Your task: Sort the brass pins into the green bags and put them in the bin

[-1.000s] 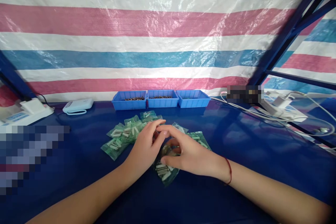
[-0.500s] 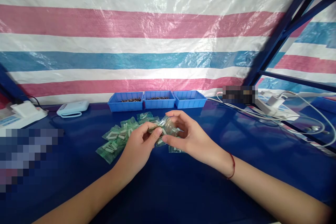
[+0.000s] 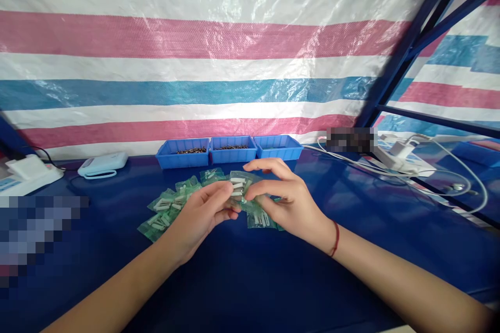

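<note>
A small clear plastic bag [image 3: 238,181] with white and metallic pieces inside is held up over the table. My left hand [image 3: 205,210] grips its left side between thumb and fingers. At its right edge, my right hand [image 3: 287,195] pinches the plastic with thumb and fingers, the index finger raised clear. Several green-tinted bags [image 3: 166,208] with similar white and metallic pieces lie behind and left of my left hand. Another filled bag [image 3: 261,219] lies beneath my right hand, partly covered by it.
Three blue bins stand in a row at the back: the left bin [image 3: 183,158] and middle bin [image 3: 233,153] hold small metallic parts, beside the right bin [image 3: 278,148]. A light-blue device [image 3: 102,165] sits at left. White cables [image 3: 351,164] and a power strip [image 3: 414,164] occupy the right.
The bag has turned and flattened, so its white pieces now show more clearly. My right hand has shifted its fingers, raising the index finger. The view has moved slightly.
</note>
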Motion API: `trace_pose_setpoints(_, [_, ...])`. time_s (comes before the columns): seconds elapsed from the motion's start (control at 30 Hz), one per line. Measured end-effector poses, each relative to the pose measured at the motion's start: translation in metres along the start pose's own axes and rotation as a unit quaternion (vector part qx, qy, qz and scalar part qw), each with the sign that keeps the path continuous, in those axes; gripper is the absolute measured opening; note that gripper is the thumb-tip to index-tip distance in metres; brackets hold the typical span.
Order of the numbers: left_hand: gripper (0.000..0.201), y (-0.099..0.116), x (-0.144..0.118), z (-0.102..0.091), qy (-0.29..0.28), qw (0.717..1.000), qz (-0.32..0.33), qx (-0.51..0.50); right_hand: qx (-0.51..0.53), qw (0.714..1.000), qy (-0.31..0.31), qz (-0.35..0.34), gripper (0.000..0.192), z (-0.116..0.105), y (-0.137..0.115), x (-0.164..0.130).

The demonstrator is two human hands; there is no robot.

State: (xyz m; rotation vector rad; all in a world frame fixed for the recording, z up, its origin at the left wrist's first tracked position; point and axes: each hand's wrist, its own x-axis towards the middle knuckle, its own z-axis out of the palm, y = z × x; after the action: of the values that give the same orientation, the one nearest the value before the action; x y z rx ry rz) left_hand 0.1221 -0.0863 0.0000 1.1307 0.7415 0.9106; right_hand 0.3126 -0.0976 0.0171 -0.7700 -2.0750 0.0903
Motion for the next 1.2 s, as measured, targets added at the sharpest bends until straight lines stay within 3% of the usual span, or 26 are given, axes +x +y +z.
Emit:
trace_pose_setpoints(0.1, [0.022, -0.001, 0.0, -0.005, 0.004, 0.998, 0.016, 0.068, 0.055, 0.997, -0.014, 0.045, 0.035, 0.002, -0.001, 0.0])
trace_pose_setpoints(0.17, [0.023, -0.003, 0.001, -0.008, 0.031, 0.99, 0.048, 0.131, 0.12, 0.982, 0.037, 0.14, 0.03, 0.005, -0.003, 0.002])
trace_pose_setpoints(0.23, [0.023, -0.003, 0.002, -0.012, 0.07, 0.97, 0.097, 0.214, 0.198, 0.941, 0.081, 0.263, 0.022, 0.008, -0.005, 0.003])
trace_pose_setpoints(0.33, [0.016, -0.002, 0.002, -0.015, 0.118, 0.894, 0.217, 0.374, 0.356, 0.844, 0.002, 0.402, 0.036, 0.013, -0.009, 0.005])
trace_pose_setpoints(0.4, [0.013, -0.001, 0.001, -0.016, 0.113, 0.82, 0.315, 0.465, 0.451, 0.771, -0.053, 0.447, 0.041, 0.015, -0.011, 0.005])
trace_pose_setpoints(0.47, [0.019, -0.001, 0.001, -0.018, 0.092, 0.755, 0.393, 0.517, 0.512, 0.718, -0.06, 0.468, 0.042, 0.015, -0.013, 0.004])
trace_pose_setpoints(0.53, [0.023, -0.002, 0.0, -0.019, 0.089, 0.721, 0.434, 0.533, 0.549, 0.683, -0.068, 0.477, 0.04, 0.015, -0.014, 0.004])
trace_pose_setpoints(0.6, [0.024, -0.004, 0.0, -0.02, 0.094, 0.711, 0.447, 0.534, 0.566, 0.663, -0.076, 0.485, 0.038, 0.014, -0.013, 0.004])
trace_pose_setpoints(0.67, [0.023, -0.004, 0.0, -0.019, 0.095, 0.729, 0.433, 0.522, 0.553, 0.677, -0.05, 0.484, 0.039, 0.015, -0.012, 0.005])
trace_pose_setpoints(0.7, [0.023, -0.004, 0.0, -0.017, 0.096, 0.753, 0.411, 0.506, 0.534, 0.701, -0.022, 0.472, 0.04, 0.015, -0.011, 0.004])
trace_pose_setpoints(0.77, [0.031, -0.005, 0.0, -0.014, 0.103, 0.83, 0.33, 0.437, 0.47, 0.774, 0.03, 0.423, 0.041, 0.016, -0.009, 0.004])
trace_pose_setpoints(0.83, [0.048, -0.005, 0.0, -0.01, 0.101, 0.914, 0.217, 0.329, 0.401, 0.841, 0.038, 0.361, 0.039, 0.016, -0.009, 0.003])
trace_pose_setpoints(0.9, [0.051, -0.005, 0.0, -0.007, 0.073, 0.959, 0.125, 0.242, 0.338, 0.887, 0.011, 0.313, 0.037, 0.015, -0.009, 0.001])
trace_pose_setpoints(0.97, [0.042, -0.004, 0.001, -0.006, 0.039, 0.972, 0.089, 0.216, 0.277, 0.919, -0.027, 0.278, 0.036, 0.013, -0.012, 0.0])
trace_pose_setpoints(1.03, [0.033, -0.003, 0.001, -0.007, 0.029, 0.97, 0.094, 0.221, 0.21, 0.945, -0.053, 0.247, 0.034, 0.011, -0.015, -0.001])
trace_pose_setpoints(1.2, [0.029, 0.002, 0.002, -0.007, 0.06, 0.963, 0.118, 0.233, 0.143, 0.974, -0.061, 0.168, 0.016, 0.012, -0.017, -0.001])
